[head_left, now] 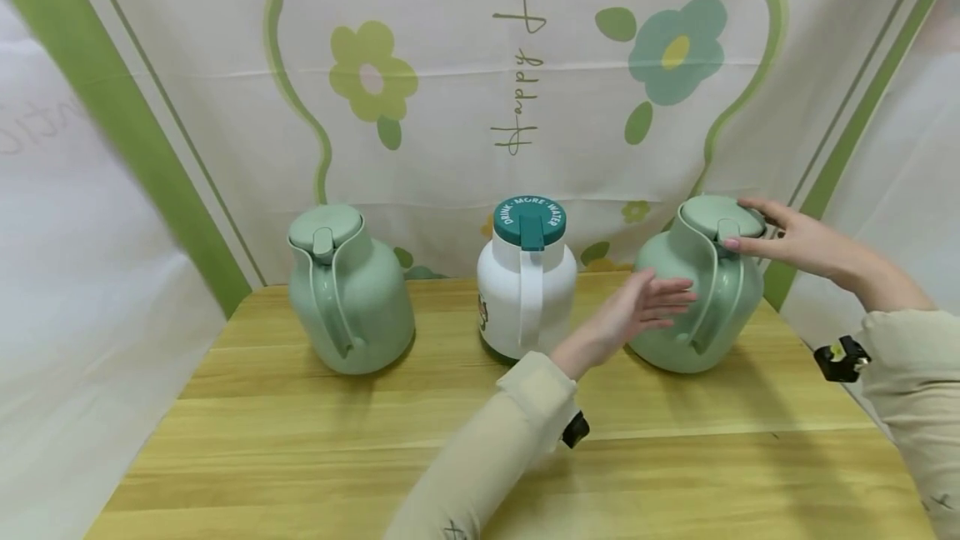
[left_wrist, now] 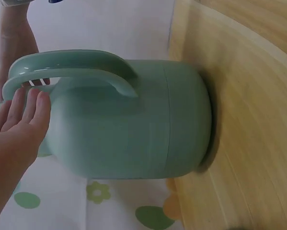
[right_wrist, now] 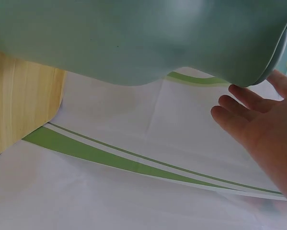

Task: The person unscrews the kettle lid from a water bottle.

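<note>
A pale green thermos jug (head_left: pixel 682 298) stands at the right of the table, its handle (head_left: pixel 720 307) facing me. My right hand (head_left: pixel 813 244) is at its lid (head_left: pixel 718 217), with the thumb on the lid's lever and the fingers along the far right rim. In the right wrist view the fingers (right_wrist: pixel 251 103) lie beside the jug's neck, only loosely bent. My left hand (head_left: pixel 641 311) is held in front of the jug's left side, palm turned, fingers straight. The left wrist view has those fingers (left_wrist: pixel 30 110) near the upper handle; contact cannot be told.
A white jug with a dark green lid (head_left: pixel 531 222) stands mid-table, just left of my left hand. Another pale green jug (head_left: pixel 360 298) stands at the left. Behind them a printed cloth (head_left: pixel 450 107) hangs at the wooden table's (head_left: pixel 300 457) back edge.
</note>
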Tool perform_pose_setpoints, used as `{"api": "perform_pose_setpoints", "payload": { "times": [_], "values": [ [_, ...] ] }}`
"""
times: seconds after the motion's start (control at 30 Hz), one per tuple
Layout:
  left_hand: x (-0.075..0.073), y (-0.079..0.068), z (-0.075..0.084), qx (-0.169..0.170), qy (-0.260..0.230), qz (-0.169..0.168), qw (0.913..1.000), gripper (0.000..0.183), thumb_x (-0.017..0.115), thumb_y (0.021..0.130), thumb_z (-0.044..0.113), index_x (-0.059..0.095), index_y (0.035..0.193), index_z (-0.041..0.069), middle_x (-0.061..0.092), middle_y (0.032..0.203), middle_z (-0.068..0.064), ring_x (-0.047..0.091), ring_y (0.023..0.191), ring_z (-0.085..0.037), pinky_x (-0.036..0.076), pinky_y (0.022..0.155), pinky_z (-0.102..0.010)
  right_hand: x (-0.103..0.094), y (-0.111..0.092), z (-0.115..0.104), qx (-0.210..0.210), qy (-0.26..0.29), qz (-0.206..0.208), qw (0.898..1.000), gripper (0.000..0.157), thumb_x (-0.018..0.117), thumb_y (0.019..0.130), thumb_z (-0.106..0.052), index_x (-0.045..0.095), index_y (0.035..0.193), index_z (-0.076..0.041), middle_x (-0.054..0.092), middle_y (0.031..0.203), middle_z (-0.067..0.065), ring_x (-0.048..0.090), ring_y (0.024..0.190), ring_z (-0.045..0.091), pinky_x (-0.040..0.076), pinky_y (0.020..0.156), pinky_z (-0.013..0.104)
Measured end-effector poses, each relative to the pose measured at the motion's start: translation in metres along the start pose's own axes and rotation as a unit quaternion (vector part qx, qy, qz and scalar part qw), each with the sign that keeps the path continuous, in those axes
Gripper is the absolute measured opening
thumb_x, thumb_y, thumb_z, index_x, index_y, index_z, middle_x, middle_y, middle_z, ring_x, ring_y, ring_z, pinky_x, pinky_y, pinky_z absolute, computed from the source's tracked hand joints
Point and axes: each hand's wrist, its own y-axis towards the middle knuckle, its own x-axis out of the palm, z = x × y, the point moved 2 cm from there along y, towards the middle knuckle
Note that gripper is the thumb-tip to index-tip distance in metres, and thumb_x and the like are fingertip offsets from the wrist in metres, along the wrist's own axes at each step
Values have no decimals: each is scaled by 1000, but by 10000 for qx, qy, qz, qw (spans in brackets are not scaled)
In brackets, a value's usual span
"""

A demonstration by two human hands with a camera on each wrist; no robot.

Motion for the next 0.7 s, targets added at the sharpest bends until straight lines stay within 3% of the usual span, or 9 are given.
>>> {"api": "perform_pose_setpoints", "payload": {
  "times": [0.23, 0.43, 0.7],
  "values": [
    [8, 11, -7, -265, -94, -5, 9996, 66, 8, 102, 45, 37, 146, 6, 41, 150, -12, 39, 140, -25, 34, 114, -32, 1, -1, -1, 0, 61, -39, 10000, 87, 48, 97, -44, -7, 153, -8, 3, 149, 43, 17, 130, 64, 26, 95, 75],
    [17, 18, -10, -483, 149, -102, 9987, 68, 7, 100, 48, 33, 149, 8, 37, 153, -11, 36, 141, -22, 30, 115, -30, 1, -2, -3, 29, 151, -18, 9999, 87, 48, 97, -45, -7, 154, -9, 0, 151, 41, 13, 132, 64, 24, 97, 75],
    [18, 20, -12, -524, 288, 70, 9982, 69, 8, 99, 49, 35, 148, 9, 40, 152, -10, 40, 139, -23, 33, 113, -30, 5, -1, -15, 136, -97, 73, 9998, 96, 51, 94, -49, -10, 152, -4, -4, 151, 40, 10, 133, 63, 24, 98, 74]
  ]
}}
